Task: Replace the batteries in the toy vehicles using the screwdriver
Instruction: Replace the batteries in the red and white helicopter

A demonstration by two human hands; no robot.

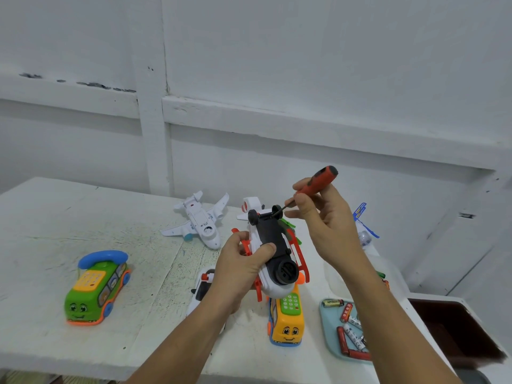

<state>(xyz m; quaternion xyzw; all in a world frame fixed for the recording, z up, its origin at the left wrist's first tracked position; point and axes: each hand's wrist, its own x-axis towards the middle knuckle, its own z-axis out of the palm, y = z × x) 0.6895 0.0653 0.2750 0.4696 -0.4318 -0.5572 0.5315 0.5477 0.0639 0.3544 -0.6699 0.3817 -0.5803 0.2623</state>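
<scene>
My left hand (243,261) grips a white toy helicopter (273,250) with red skids, held upside down above the table so its black underside faces up. My right hand (324,217) pinches a red-and-black screwdriver (315,184); its dark tip touches the black underside near the rear wheels. A light-blue tray (329,336) at the right holds several red and silver batteries (350,331). A white toy plane (201,220) lies belly up at the back. A green bus phone toy (95,286) stands at the left, a yellow one (285,320) under my hands.
A white toy car (202,289) is partly hidden under my left forearm. Clear plastic packaging with a blue card (363,217) lies at the back right. The white table (55,217) ends at the right by a dark brown box (454,328). A white wall stands behind.
</scene>
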